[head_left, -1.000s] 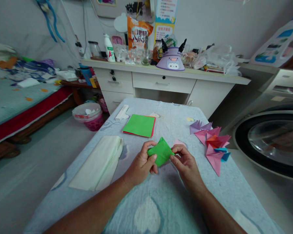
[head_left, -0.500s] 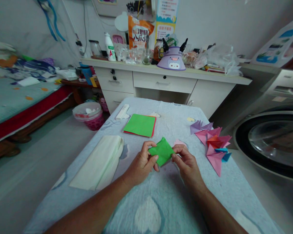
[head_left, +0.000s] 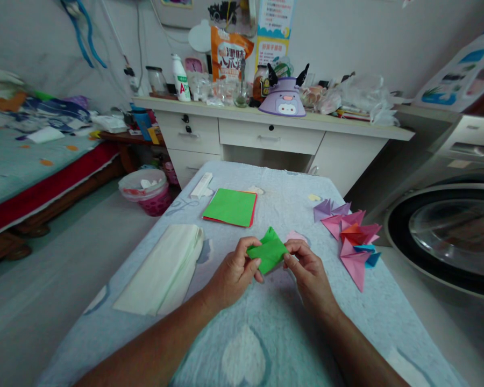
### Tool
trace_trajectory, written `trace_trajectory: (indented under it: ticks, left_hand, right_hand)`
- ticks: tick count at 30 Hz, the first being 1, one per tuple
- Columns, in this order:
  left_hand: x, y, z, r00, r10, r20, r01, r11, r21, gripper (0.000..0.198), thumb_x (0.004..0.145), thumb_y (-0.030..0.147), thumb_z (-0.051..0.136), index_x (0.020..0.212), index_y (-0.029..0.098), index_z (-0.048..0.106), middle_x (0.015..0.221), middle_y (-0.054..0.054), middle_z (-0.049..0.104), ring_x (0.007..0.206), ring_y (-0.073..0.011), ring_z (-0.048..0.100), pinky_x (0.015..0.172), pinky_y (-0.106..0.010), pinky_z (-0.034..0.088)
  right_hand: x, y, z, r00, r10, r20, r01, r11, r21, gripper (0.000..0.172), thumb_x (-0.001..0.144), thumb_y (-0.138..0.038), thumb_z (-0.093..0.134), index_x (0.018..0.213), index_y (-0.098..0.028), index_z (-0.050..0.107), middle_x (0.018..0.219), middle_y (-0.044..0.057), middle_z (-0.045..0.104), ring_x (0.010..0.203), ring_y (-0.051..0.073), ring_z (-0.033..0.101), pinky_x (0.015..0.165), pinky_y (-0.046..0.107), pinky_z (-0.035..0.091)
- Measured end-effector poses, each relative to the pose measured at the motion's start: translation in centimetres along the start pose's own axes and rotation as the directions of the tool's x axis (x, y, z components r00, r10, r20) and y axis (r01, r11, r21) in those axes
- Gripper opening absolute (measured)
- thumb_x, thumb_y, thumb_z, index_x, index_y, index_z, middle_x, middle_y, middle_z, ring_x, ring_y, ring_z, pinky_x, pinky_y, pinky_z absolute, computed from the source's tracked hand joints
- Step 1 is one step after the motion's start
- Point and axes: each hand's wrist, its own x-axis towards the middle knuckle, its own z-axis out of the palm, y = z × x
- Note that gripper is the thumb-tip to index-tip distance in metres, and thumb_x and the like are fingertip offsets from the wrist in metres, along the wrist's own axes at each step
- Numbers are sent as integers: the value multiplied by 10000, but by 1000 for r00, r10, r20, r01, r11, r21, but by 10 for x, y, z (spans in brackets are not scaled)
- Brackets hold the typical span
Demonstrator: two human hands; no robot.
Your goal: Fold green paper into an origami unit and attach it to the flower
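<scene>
A folded piece of green paper [head_left: 269,252] is held just above the cloth-covered table, between both hands. My left hand [head_left: 242,262] pinches its left corner between thumb and fingers. On the other side, my right hand [head_left: 305,263] grips the right corner the same way. The paper's top corner points up and away from me, and a fold runs across its middle. Behind the hands lies a stack of square coloured paper [head_left: 230,206], green on top with red showing at its edges. Several folded paper pieces [head_left: 353,236] in purple, pink, orange-red and blue sit to the right.
Left of my hands lies a folded pale cloth or bag [head_left: 161,271]. A small white box [head_left: 201,185] rests near the table's far left. Beyond stands a white cabinet [head_left: 266,131] loaded with jars and bags. A washing machine [head_left: 455,161] is at right, a pink bin [head_left: 151,196] at left.
The green paper has shifted slightly in my fingers, and its fold across the middle shows more sharply. Both hands keep their grip in nearly the same place.
</scene>
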Motion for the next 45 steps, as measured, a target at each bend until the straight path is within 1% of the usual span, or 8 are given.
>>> trace_trajectory:
  ticks: [6,10,15,23,27,31,38,45]
  left_hand:
    - [1,4,1,999,-32,9,31,999,16,301,873,205,544,1164,209,468,632,46,659,592,-133,668,598,-219,478]
    - [4,4,1,995,-102,-10,101,994,-49,193,826,217,596,1015,184,579,675,26,663,604,-143,684,579,-219,498]
    - [10,6,-1,970,-226,-92,202,955,-218,224,784,264,643,972,150,602,624,18,664,570,-148,672,553,-225,518]
    - [10,11,-2,969,-235,-75,206,939,-275,201,747,269,681,889,133,639,686,-11,688,600,-143,672,573,-224,534]
    - [10,12,-2,980,-186,-64,166,956,-240,178,759,255,662,886,131,652,696,-6,671,583,-127,643,562,-214,513]
    - [9,12,-4,993,-57,-102,50,997,-62,112,769,206,637,854,138,667,740,-16,646,653,-134,622,585,-217,500]
    - [7,12,-3,992,90,-85,-81,991,105,211,776,145,617,970,168,697,899,-54,669,805,-160,634,696,-253,522]
    - [6,12,-3,982,154,-111,-132,975,179,137,741,73,615,803,174,685,798,-19,658,748,-144,629,678,-236,488]
  right_hand:
    - [0,-1,0,1000,-3,-3,4,1000,6,100,858,-319,638,844,-221,625,953,26,506,854,167,509,668,261,438]
    - [-1,-2,2,1000,3,-24,-3,1000,-7,115,859,-324,636,924,-232,613,940,20,521,829,161,521,663,259,454]
    - [-5,-3,4,988,-96,-121,75,984,-162,224,866,-289,629,1069,-252,541,982,29,543,832,162,546,714,288,483]
    - [-8,-6,6,969,-235,-71,189,899,-396,147,885,-220,577,1031,-237,571,929,27,596,814,163,592,732,307,494]
    - [-7,-4,5,970,-218,-111,162,911,-380,169,888,-223,578,1056,-237,579,985,41,630,847,171,617,752,319,507]
    - [-8,-4,6,973,-204,-110,153,922,-355,160,892,-235,584,1052,-238,592,986,45,646,864,179,627,768,330,514]
    - [-10,-8,7,971,-223,-90,180,921,-344,159,898,-225,579,1055,-243,596,964,39,639,847,175,616,764,324,509]
    - [-12,-12,7,969,-247,-10,230,914,-333,207,899,-204,577,1098,-262,584,977,30,610,857,169,595,767,316,494]
